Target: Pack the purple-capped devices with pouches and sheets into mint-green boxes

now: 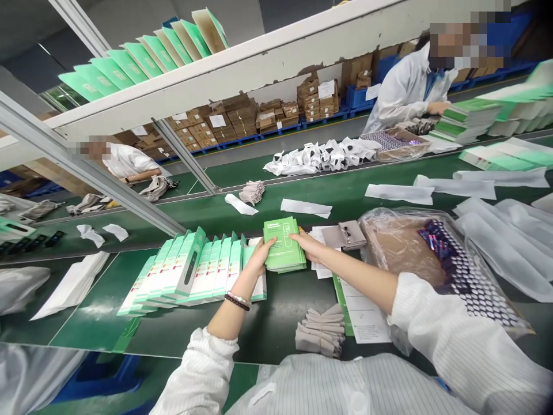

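Between my two hands is a stack of green booklets (283, 251), held a little above the dark green table. My left hand (258, 256) grips its left edge, thumb on top. From the right side my right hand (305, 243) grips the same stack, thumb lying on the cover. The fingers underneath are hidden. Just left stand rows of white and green boxes (216, 265) with open flaps. To the right are folded grey cloth pouches (344, 235) and white printed sheets (367, 314). Nearer my body lies a bundle of grey pouches (320, 331).
A carton of small shiny-capped items (484, 276) in clear plastic stands at right, beside white sleeves (510, 242). Above, a shelf (207, 80) carries green boxes, and a slanting metal post (99, 173) rises at left. Two co-workers in white (397, 86) work across the green belt (345, 196).
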The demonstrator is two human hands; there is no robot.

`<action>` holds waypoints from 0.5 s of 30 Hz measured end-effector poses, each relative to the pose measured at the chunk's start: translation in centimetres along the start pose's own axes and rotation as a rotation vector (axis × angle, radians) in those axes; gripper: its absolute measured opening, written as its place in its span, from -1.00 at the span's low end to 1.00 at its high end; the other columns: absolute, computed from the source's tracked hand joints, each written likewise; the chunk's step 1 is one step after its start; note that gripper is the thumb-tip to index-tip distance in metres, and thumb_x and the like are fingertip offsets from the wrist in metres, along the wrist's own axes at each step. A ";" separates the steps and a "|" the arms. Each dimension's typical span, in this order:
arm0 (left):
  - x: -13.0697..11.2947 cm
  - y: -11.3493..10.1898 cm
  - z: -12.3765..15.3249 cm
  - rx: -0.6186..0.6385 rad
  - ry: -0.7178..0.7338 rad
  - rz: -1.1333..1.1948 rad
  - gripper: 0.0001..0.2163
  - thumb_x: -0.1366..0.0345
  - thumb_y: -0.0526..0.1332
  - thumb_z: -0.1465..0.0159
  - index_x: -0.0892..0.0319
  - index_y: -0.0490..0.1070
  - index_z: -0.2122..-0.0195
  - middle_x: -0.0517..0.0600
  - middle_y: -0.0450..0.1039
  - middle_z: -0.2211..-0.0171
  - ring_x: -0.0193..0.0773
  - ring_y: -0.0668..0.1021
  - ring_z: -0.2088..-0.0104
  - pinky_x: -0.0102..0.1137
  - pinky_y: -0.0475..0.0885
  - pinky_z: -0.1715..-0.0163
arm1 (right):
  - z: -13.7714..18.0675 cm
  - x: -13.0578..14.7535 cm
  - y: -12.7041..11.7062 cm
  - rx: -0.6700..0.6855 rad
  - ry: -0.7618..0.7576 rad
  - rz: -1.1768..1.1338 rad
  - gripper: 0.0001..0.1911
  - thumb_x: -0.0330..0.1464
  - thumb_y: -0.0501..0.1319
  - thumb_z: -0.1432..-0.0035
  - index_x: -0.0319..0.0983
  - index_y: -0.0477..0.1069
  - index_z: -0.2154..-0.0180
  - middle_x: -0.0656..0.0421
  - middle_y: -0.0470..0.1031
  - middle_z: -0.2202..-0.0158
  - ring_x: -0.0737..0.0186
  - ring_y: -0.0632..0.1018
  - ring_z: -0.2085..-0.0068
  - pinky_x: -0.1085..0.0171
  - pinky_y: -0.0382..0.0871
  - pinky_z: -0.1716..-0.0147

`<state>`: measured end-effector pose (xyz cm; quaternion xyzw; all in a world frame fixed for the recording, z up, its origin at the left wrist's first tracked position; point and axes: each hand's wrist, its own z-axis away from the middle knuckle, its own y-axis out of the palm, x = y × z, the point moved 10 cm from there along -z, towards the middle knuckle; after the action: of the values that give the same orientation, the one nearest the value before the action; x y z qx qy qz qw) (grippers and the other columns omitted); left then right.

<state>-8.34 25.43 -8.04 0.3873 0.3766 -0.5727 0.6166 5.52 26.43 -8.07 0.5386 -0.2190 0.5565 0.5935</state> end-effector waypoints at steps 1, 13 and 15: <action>0.0 0.0 0.0 -0.007 -0.001 -0.016 -0.60 0.18 0.27 -0.29 0.23 0.35 -0.10 0.15 0.56 0.05 -0.11 0.64 0.14 -0.16 0.54 0.08 | -0.1 -0.1 0.0 -0.002 -0.006 0.012 -0.64 -0.27 0.18 -0.32 -0.24 0.31 -0.10 0.04 0.48 -0.01 0.13 0.57 0.10 0.05 0.49 0.09; -6.5 5.3 14.1 0.007 0.655 -0.619 -0.29 0.14 0.25 -0.29 0.11 -0.06 -0.38 0.12 -0.05 -0.41 -0.03 -0.02 -0.41 -0.10 -0.15 -0.38 | 7.6 5.1 -5.1 -0.143 -0.276 0.727 -0.44 -0.11 0.01 -0.37 -0.23 0.12 -0.28 -0.09 0.15 -0.34 -0.04 0.26 -0.30 -0.08 0.12 -0.25; -3.0 10.5 19.1 0.400 0.809 -0.990 -0.26 0.07 0.29 -0.24 0.05 -0.02 -0.37 0.12 -0.01 -0.40 0.04 0.03 -0.40 0.00 -0.12 -0.36 | 12.8 5.2 -6.3 -0.139 -0.369 0.942 -0.51 -0.23 0.08 -0.34 -0.22 0.21 -0.24 -0.05 0.23 -0.30 0.00 0.27 -0.29 -0.02 0.05 -0.29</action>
<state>2.36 9.76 3.12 0.4600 0.5980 -0.6564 0.0076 16.99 18.62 -1.97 0.4299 -0.5756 0.6434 0.2643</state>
